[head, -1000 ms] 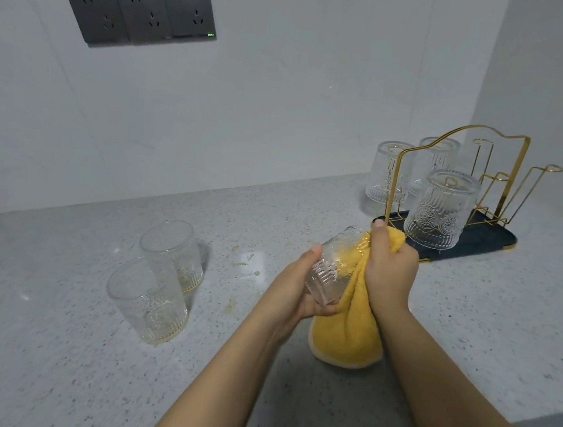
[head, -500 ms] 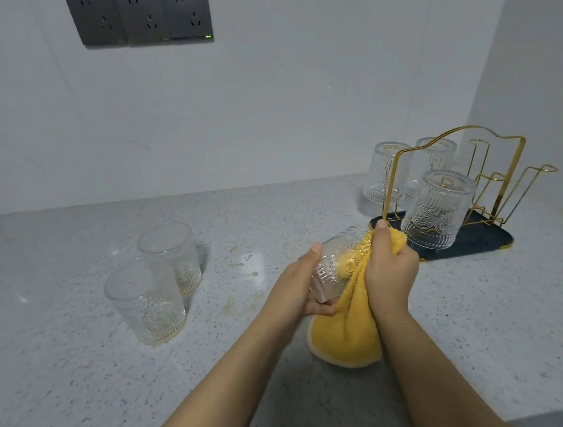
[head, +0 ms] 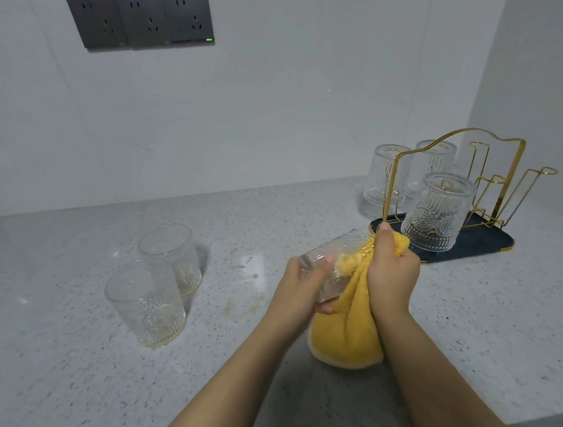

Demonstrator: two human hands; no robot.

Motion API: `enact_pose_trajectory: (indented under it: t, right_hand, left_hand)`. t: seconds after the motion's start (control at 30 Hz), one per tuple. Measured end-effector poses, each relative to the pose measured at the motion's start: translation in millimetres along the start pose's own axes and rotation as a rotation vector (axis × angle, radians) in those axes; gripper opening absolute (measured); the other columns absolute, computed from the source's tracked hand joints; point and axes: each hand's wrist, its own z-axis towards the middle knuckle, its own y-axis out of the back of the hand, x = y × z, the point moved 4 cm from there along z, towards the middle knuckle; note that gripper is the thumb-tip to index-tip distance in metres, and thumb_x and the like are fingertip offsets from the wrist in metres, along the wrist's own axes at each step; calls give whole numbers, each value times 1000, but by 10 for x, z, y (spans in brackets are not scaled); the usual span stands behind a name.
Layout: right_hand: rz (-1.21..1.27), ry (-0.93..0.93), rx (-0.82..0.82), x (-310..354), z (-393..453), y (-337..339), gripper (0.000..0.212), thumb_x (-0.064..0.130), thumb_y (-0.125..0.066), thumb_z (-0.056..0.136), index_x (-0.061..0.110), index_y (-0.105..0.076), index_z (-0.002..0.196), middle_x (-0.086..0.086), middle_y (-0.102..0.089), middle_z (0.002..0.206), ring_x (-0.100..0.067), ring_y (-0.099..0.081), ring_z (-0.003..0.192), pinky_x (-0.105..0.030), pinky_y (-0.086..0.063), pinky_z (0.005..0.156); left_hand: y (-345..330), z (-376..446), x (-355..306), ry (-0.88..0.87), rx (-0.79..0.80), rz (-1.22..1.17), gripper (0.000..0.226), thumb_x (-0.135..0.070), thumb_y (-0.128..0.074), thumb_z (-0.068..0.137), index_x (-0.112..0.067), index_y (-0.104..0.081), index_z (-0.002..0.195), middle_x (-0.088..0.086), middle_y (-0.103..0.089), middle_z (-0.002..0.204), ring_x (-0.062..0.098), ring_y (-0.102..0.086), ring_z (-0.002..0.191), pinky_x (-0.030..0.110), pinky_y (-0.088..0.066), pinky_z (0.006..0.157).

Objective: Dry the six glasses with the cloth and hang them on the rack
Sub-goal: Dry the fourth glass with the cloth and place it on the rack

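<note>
The right hand (head: pixel 392 272) grips the yellow terry cloth (head: pixel 344 336), stuffed into the clear ribbed glass (head: pixel 331 268). The left hand (head: pixel 303 291) holds that glass by its base. Compared with a second ago, the glass has rotated slightly: drying continues. Three glasses hang on the gold wire rack (head: pixel 455 182) beyond the right hand; two stand on the table (head: pixel 52 363) left of the left hand.
</note>
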Motion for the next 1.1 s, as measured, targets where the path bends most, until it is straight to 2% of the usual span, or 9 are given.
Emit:
enact_pose_trajectory:
  t: [0.13, 0.23, 0.3, 0.47, 0.53, 0.67, 0.9, 1.0, 1.1]
  right_hand:
    - [48, -93, -40, -31, 86, 60, 45, 34, -53, 91, 19, -43, 51, 2, -44, 50, -14, -44, 48, -27, -35, 52]
    - [20, 6, 17, 8, 26, 26, 47, 34, -53, 92, 19, -41, 49, 1, -43, 49, -14, -42, 47, -27, -36, 50]
    - [-37, 143, 60, 42, -33, -8, 47, 31, -53, 92, 18, -41, 49, 0, -42, 48, -14, -42, 46, -27, -35, 50]
    - [3, 39, -15, 10, 36, 16, 48, 32, -54, 92, 18, -40, 47, 1, -42, 47, -16, -42, 48, -29, -35, 53]
    - [30, -65, -66, -57, 114, 67, 48, 34, -53, 91, 18, -39, 48, 1, -42, 49, -16, -42, 50, -31, -35, 57]
    - [29, -117, -63, -69, 148, 98, 46, 36, -52, 91, 18, -40, 50, 1, -42, 50, -16, -42, 49, -29, -35, 55]
    - [-62, 184, 50, 23, -21, -13, 46, 32, -53, 92, 19, -43, 49, 2, -44, 48, -14, -44, 47, -27, -37, 51]
    - [-26, 92, -5, 10, 21, 24, 47, 33, -52, 92, 18, -42, 49, 1, -43, 47, -15, -42, 46, -26, -35, 49]
    - [-2, -21, -60, -31, 95, 77, 49, 34, -52, 92, 18, -40, 48, 1, -41, 47, -15, -40, 46, -27, -32, 50]
  left_hand:
    - [-29, -27, -69, -275, -73, 192, 46, -39, -76, 82, -37, -48, 118, -6, -66, 109, 7, -68, 92, 23, -56, 72]
    - [-35, -19, -98, -91, 11, -58, 30, -43, -63, 90, -22, -57, 110, 9, -69, 98, 14, -67, 66, 22, -54, 53]
    - [-39, -8, -57, 123, 118, -222, 48, -53, -50, 94, -12, -62, 115, 14, -68, 87, 16, -63, 56, 22, -55, 47]
    - [8, 0, -51, -5, 27, 14, 76, -74, -66, 70, -22, -53, 124, 8, -67, 112, 20, -68, 92, 34, -60, 76]
    - [0, -29, -82, -139, 15, 118, 72, -52, -80, 71, -34, -42, 130, -2, -61, 121, 11, -65, 102, 27, -57, 83]
    - [-18, -33, -94, -262, -16, 141, 54, -21, -80, 80, -35, -47, 120, -3, -63, 111, 3, -68, 87, 22, -56, 72]
    - [9, 2, -60, 116, 61, -179, 41, -52, -55, 92, -16, -65, 109, 10, -75, 90, 24, -70, 73, 37, -58, 72]
    - [6, -10, -75, 21, 30, -3, 52, -64, -63, 81, -19, -64, 108, 13, -74, 98, 25, -72, 83, 35, -61, 71]
    - [-38, -44, -98, -119, 28, 75, 58, -36, -77, 80, -27, -45, 128, 5, -63, 112, 17, -68, 93, 20, -56, 67]
